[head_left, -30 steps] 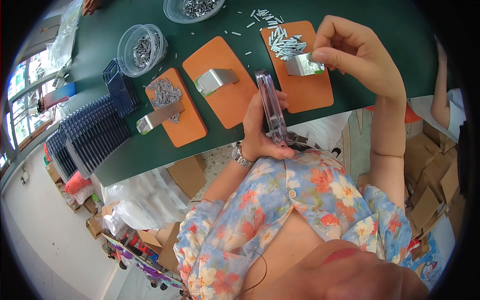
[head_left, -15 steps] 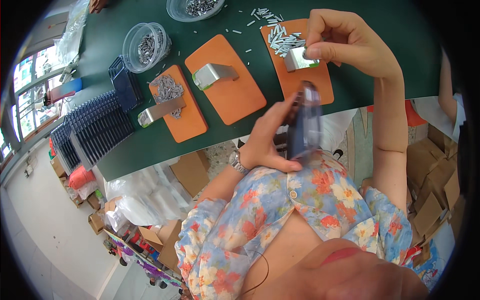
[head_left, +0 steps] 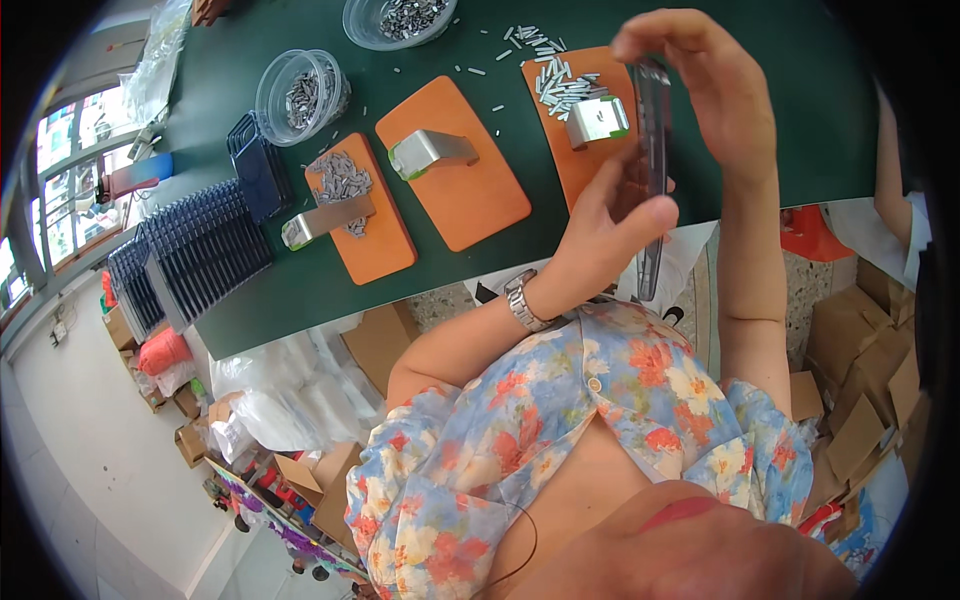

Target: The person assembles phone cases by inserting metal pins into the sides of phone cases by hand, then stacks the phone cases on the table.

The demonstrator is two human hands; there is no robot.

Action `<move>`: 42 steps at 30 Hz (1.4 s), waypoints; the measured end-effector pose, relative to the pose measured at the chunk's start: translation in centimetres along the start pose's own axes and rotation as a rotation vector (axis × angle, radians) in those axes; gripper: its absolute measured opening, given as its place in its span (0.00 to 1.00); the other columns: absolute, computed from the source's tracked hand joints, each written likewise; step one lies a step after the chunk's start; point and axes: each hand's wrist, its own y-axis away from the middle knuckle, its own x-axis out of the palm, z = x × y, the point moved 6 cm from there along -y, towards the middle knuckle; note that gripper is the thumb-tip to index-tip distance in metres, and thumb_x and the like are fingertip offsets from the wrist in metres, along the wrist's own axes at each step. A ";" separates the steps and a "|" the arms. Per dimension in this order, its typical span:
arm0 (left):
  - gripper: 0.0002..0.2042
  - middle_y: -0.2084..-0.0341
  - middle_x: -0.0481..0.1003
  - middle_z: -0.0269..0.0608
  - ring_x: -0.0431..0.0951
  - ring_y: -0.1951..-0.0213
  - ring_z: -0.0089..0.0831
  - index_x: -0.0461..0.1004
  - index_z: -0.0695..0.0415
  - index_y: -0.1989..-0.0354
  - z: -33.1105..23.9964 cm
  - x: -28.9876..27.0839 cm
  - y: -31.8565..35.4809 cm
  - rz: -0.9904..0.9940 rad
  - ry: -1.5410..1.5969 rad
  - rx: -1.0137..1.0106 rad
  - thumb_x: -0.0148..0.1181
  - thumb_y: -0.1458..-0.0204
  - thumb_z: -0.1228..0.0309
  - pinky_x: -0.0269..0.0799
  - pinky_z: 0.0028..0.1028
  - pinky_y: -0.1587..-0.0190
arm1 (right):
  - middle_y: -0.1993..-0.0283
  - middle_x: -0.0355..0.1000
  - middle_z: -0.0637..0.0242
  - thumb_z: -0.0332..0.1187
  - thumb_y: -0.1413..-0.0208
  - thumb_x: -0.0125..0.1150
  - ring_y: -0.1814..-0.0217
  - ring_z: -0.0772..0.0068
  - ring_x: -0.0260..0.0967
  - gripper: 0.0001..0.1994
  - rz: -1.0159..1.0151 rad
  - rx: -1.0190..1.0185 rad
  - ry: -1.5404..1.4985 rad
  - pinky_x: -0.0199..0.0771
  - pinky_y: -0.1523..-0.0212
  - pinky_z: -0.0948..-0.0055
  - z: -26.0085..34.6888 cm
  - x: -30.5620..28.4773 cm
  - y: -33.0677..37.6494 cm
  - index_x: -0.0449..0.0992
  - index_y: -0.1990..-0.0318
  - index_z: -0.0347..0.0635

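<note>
My left hand (head_left: 615,220) is closed around a dark phone case (head_left: 655,150), held on edge, so only its narrow side faces the view. Above its upper end is my right hand (head_left: 715,95), its fingers loosely curved and apart; whether a fingertip touches the case is unclear. Just left of the case lies an orange board (head_left: 580,180) bearing a bent metal holder (head_left: 597,122) with a green edge. Small silver strips (head_left: 562,88) are heaped on that board's far end and spill past it.
Two more orange boards (head_left: 470,205) (head_left: 380,250) with metal holders lie leftward, one with small grey pieces (head_left: 342,182). Clear tubs (head_left: 265,100) (head_left: 380,42) of metal parts stand behind. Stacked dark phone cases (head_left: 205,245) fill the green table's left end. Cardboard boxes (head_left: 855,340) lie at right.
My left hand has brought the phone case up and right, turning it edge-on. My right hand has left the metal holder, and its pinch has loosened beside the case.
</note>
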 end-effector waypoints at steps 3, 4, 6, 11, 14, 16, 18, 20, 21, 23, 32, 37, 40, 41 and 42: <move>0.37 0.56 0.69 0.45 0.75 0.59 0.33 0.59 0.66 0.46 -0.2 -0.4 -0.3 -0.086 0.107 -0.014 0.56 0.49 0.43 0.77 0.37 0.58 | 0.65 0.74 0.65 0.36 0.39 0.54 0.63 0.78 0.70 0.11 -0.009 0.151 0.261 0.69 0.60 0.80 -0.7 1.5 -0.6 0.74 0.61 0.35; 0.37 0.56 0.69 0.45 0.75 0.59 0.33 0.59 0.66 0.46 -0.2 0.1 -0.5 -0.068 0.112 -0.022 0.56 0.49 0.43 0.77 0.37 0.58 | 0.65 0.74 0.65 0.36 0.39 0.54 0.63 0.78 0.70 0.11 -0.023 0.153 0.276 0.69 0.60 0.80 -0.3 1.5 -0.7 0.74 0.61 0.35; 0.38 0.55 0.67 0.46 0.75 0.59 0.35 0.57 0.66 0.44 -0.4 0.5 -0.3 -0.049 0.127 -0.003 0.57 0.50 0.42 0.77 0.37 0.58 | 0.66 0.74 0.66 0.31 0.41 0.55 0.65 0.81 0.69 0.08 -0.019 0.300 0.162 0.68 0.61 0.81 -1.1 2.2 -0.9 0.75 0.64 0.35; 0.40 0.51 0.63 0.46 0.74 0.58 0.35 0.54 0.66 0.42 -1.0 0.0 0.6 -0.057 0.025 -0.023 0.59 0.51 0.43 0.77 0.36 0.59 | 0.68 0.74 0.69 0.31 0.42 0.57 0.67 0.83 0.69 0.07 0.050 0.354 0.144 0.67 0.64 0.82 -3.2 2.4 -1.3 0.75 0.67 0.36; 0.41 0.50 0.62 0.46 0.74 0.58 0.34 0.53 0.66 0.42 -0.9 0.2 0.8 -0.041 0.027 -0.059 0.61 0.52 0.44 0.77 0.34 0.61 | 0.69 0.74 0.69 0.31 0.42 0.56 0.67 0.83 0.68 0.07 0.039 0.393 0.083 0.67 0.65 0.82 -3.9 2.3 -1.0 0.75 0.68 0.36; 0.42 0.50 0.62 0.46 0.75 0.59 0.34 0.53 0.66 0.42 -0.6 0.3 0.9 -0.046 0.037 -0.077 0.61 0.53 0.45 0.77 0.32 0.62 | 0.73 0.71 0.72 0.30 0.41 0.54 0.70 0.85 0.66 0.08 0.003 0.395 -0.008 0.64 0.68 0.83 -3.8 2.7 -0.9 0.73 0.71 0.37; 0.41 0.50 0.62 0.45 0.75 0.62 0.33 0.52 0.65 0.41 -0.3 0.1 1.0 -0.049 0.055 -0.070 0.63 0.53 0.48 0.76 0.30 0.64 | 0.71 0.68 0.71 0.31 0.41 0.52 0.69 0.84 0.63 0.08 0.066 0.266 0.105 0.62 0.67 0.83 -4.5 2.3 -1.0 0.72 0.70 0.38; 0.40 0.50 0.62 0.44 0.75 0.63 0.32 0.52 0.65 0.41 -0.1 -0.1 1.0 -0.052 0.044 -0.061 0.64 0.53 0.49 0.76 0.29 0.64 | 0.70 0.64 0.71 0.32 0.40 0.50 0.67 0.83 0.60 0.09 0.129 0.136 0.218 0.60 0.66 0.82 -4.6 2.2 -0.9 0.71 0.70 0.38; 0.39 0.50 0.62 0.43 0.75 0.64 0.31 0.52 0.64 0.41 0.0 -0.2 1.1 -0.063 0.033 -0.047 0.64 0.53 0.51 0.75 0.28 0.64 | 0.69 0.63 0.70 0.31 0.41 0.50 0.66 0.82 0.59 0.08 0.127 0.154 0.183 0.59 0.64 0.81 -4.4 2.4 -0.7 0.70 0.70 0.38; 0.38 0.50 0.62 0.42 0.75 0.64 0.30 0.53 0.64 0.41 0.1 -0.4 1.1 -0.061 0.043 -0.044 0.64 0.52 0.52 0.75 0.28 0.65 | 0.68 0.62 0.70 0.30 0.42 0.50 0.65 0.82 0.58 0.08 0.126 0.177 0.147 0.58 0.63 0.80 -4.2 2.7 -0.6 0.69 0.71 0.38; 0.33 0.54 0.65 0.42 0.75 0.65 0.27 0.57 0.64 0.45 -0.5 -0.4 0.7 -0.041 -0.011 -0.030 0.62 0.50 0.54 0.72 0.27 0.63 | 0.69 0.61 0.71 0.33 0.41 0.50 0.67 0.82 0.57 0.09 0.141 0.184 0.130 0.58 0.63 0.80 -4.9 2.6 -0.7 0.68 0.72 0.39; 0.31 0.51 0.66 0.43 0.71 0.54 0.28 0.58 0.67 0.43 -1.3 -0.6 0.3 0.043 -0.100 -0.025 0.57 0.45 0.55 0.66 0.27 0.53 | 0.71 0.61 0.72 0.33 0.40 0.50 0.69 0.84 0.57 0.10 0.107 0.159 0.213 0.57 0.67 0.83 -4.1 1.9 -0.7 0.68 0.72 0.39; 0.27 0.46 0.62 0.45 0.68 0.54 0.24 0.57 0.65 0.42 -1.2 -0.1 1.7 0.026 -0.112 0.096 0.57 0.44 0.63 0.65 0.25 0.51 | 0.71 0.60 0.73 0.29 0.40 0.49 0.71 0.84 0.55 0.08 0.089 0.088 0.311 0.54 0.69 0.84 0.4 1.9 0.0 0.68 0.72 0.38; 0.26 0.44 0.61 0.45 0.67 0.54 0.22 0.56 0.64 0.42 -1.2 0.4 1.9 0.034 -0.109 0.129 0.57 0.44 0.66 0.65 0.25 0.51 | 0.73 0.64 0.73 0.29 0.41 0.50 0.71 0.85 0.58 0.09 0.028 0.157 0.311 0.57 0.70 0.84 2.0 1.7 0.8 0.69 0.73 0.39; 0.22 0.41 0.58 0.45 0.67 0.53 0.21 0.59 0.64 0.44 -2.0 0.7 2.0 0.030 -0.083 0.230 0.56 0.43 0.68 0.65 0.24 0.50 | 0.75 0.68 0.74 0.29 0.41 0.52 0.72 0.87 0.62 0.09 -0.024 0.224 0.299 0.60 0.71 0.84 2.9 1.7 1.4 0.70 0.74 0.39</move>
